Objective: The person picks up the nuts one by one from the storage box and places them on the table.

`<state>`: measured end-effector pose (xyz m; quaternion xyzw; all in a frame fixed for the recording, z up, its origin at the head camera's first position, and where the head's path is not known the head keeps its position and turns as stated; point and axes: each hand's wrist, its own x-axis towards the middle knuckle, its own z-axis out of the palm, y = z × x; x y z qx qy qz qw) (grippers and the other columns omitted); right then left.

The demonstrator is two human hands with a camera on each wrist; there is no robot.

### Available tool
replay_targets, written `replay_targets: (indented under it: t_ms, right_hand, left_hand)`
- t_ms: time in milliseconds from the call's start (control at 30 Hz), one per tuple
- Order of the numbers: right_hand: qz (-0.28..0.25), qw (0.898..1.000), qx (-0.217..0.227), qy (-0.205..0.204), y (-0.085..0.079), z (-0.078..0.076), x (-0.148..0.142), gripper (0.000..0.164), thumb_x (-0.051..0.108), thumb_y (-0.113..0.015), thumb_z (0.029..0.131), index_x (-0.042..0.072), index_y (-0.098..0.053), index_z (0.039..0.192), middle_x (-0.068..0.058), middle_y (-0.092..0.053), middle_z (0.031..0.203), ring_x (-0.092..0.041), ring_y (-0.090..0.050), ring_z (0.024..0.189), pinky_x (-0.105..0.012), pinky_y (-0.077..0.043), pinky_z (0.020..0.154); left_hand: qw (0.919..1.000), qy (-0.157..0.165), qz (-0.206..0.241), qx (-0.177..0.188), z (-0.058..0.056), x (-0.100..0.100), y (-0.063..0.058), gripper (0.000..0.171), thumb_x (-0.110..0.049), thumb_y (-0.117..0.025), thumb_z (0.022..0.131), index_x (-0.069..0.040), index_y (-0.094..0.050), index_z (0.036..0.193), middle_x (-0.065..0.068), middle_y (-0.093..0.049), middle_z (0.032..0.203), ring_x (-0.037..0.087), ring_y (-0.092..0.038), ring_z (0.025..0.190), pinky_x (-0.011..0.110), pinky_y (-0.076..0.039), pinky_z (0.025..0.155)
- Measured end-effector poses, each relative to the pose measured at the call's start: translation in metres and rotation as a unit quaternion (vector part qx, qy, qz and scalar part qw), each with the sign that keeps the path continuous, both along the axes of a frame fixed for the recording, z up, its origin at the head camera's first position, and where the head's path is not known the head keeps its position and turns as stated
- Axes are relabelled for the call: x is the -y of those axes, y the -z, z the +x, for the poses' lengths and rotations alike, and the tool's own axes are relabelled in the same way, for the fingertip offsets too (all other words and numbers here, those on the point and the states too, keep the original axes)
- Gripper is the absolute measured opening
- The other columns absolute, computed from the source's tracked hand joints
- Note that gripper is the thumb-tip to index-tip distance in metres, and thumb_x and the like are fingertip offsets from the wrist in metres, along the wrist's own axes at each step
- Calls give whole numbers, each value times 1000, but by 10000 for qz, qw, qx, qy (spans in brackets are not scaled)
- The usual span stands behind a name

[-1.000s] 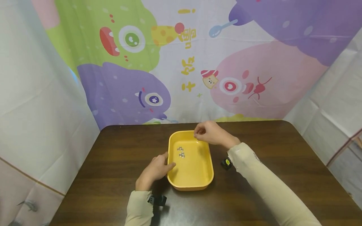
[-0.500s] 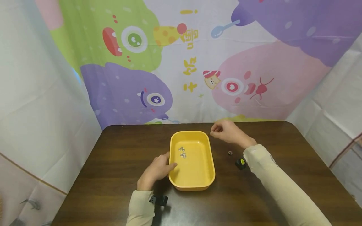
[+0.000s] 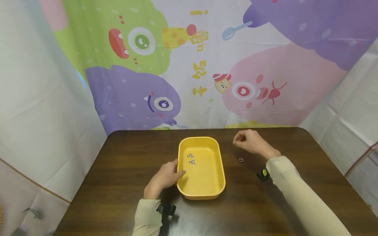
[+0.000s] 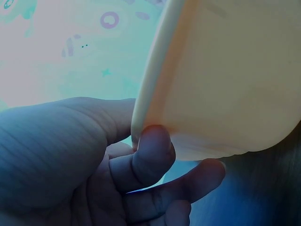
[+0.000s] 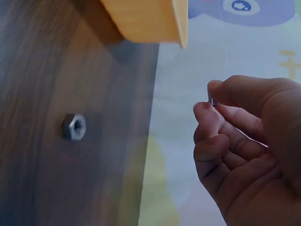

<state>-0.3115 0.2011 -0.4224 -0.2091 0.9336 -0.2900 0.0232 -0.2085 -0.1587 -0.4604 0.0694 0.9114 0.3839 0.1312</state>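
1. Yellow, with rounded corners, the tray (image 3: 203, 178) sits on the dark brown counter (image 3: 124, 164), well in from its left and right edges.
2. Shiny metal pieces (image 3: 192, 162) lie inside it, toward its left edge, too small to make out singly.
3. Left hand (image 3: 165, 175) grips that edge, thumb over the rim, one finger against the outer wall, others reaching out below.
4. Right hand (image 3: 251, 141) hangs off the tray's far right corner, thumb and a fingertip pinching a metal bit (image 5: 211, 98), mostly hidden.
5. One nut (image 3: 241, 160) lies between the tray's right edge and the counter's.
6. I take the step in hand to be a transfer between tray and counter; the next move seems to call for a firm pinch and a low release.
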Motion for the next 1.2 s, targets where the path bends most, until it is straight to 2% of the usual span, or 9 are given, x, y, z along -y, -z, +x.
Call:
replay_targets:
  t_ms: [267,533,733,1200]
  right_hand:
    - [55,9995,305,-29,14,3,-16,12,17,-70,98,7,-72,102,-5,-71,90,-15,-62,76,-31,-51,67]
    - [121,9997,198,-7,29,5,-30,10,15,-72,96,6,-73,98,-3,-71,88,-14,-62,76,-32,-50,68]
    - [140,9993,346,80,37,10,-38,9,15,-73,96,6,-73,98,-4,-71,88,-14,-61,75,-32,-51,67]
    - [212,9983,541,0,48,13,-42,4,6,-73,92,3,-74,94,-3,-71,81,-10,-59,69,-26,-48,62]
  left_hand:
    - [10000,-44,-49,36,1,0,-1,50,-22,-67,99,4,-53,140,7,-64,86,17,-61,71,30,-52,67]
    - [10000,7,-7,-5,0,0,-1,48,-22,-66,100,3,-53,139,7,-64,85,17,-62,69,30,-52,66]
    - [10000,27,-9,56,0,-1,-1,46,-22,-66,101,2,-54,137,7,-63,84,17,-61,68,30,-51,65]
    - [10000,24,14,-45,0,0,-1,49,-21,-65,101,3,-52,141,6,-63,81,16,-60,66,29,-50,63]
